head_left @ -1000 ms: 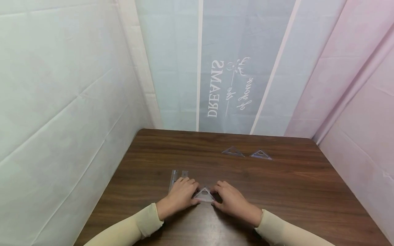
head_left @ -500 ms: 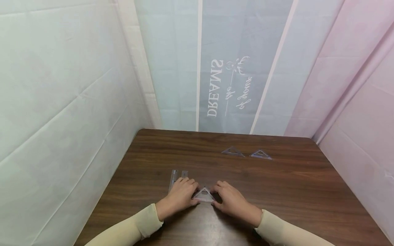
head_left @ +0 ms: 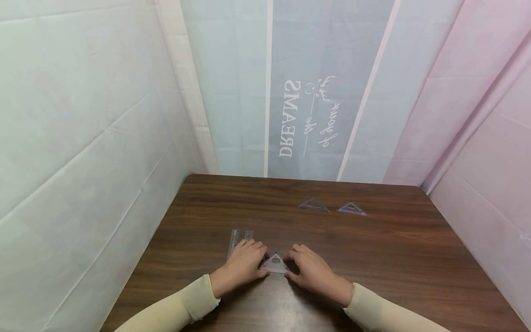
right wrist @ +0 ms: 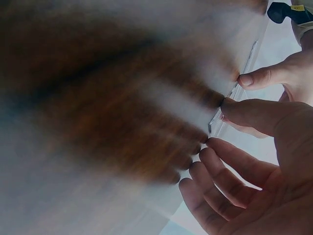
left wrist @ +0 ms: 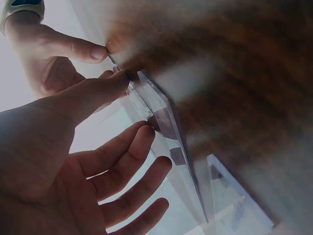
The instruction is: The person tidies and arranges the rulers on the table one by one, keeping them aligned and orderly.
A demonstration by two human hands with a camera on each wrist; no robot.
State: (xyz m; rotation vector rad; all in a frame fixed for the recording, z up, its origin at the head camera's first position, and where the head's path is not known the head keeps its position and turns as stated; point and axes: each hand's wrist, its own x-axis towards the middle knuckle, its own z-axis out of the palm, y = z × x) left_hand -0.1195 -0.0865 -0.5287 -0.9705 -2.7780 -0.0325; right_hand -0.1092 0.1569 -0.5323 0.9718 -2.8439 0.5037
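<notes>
A small clear triangular set square [head_left: 275, 264] lies on the dark wooden table [head_left: 373, 258] near its front edge. My left hand [head_left: 262, 266] pinches its left side and my right hand [head_left: 290, 266] pinches its right side. In the left wrist view the left hand [left wrist: 133, 105] has its thumb on the square's [left wrist: 161, 112] edge and its index fingertip against it, other fingers loose. In the right wrist view the right hand [right wrist: 217, 125] sets its thumb on the square's [right wrist: 215, 128] corner, with the left hand's thumb [right wrist: 259, 77] opposite.
Two clear straight rulers [head_left: 237, 239] lie side by side just beyond my left hand. Two more clear triangles [head_left: 314, 204] [head_left: 351, 209] rest farther back, right of centre. Fabric walls enclose the table on the left, back and right.
</notes>
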